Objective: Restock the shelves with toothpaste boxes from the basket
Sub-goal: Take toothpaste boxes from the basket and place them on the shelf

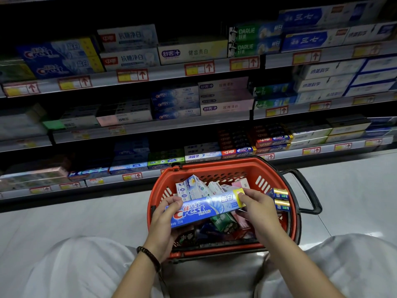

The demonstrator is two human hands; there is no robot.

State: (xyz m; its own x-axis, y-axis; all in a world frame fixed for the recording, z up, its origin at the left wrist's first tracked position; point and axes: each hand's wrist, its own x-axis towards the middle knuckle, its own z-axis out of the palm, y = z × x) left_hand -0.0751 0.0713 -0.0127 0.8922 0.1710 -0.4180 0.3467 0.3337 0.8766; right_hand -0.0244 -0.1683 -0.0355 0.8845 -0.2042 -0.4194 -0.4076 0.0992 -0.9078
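A blue Crest toothpaste box (206, 208) lies across the top of the red basket (217, 166), held at both ends. My left hand (164, 224) grips its left end with the thumb on top. My right hand (256, 206) pinches its yellow right end. Under it the basket holds several more toothpaste boxes (194, 188) in white, green and pink, partly hidden by the box and my hands. Matching Crest boxes (62, 59) are stacked on the upper shelf at the left.
Shelves (150, 125) full of toothpaste boxes run across the view in several tiers with price tags on their rails. The basket's black handle (307, 190) sticks out to the right. My knees in light trousers (71, 265) flank the basket on the pale floor.
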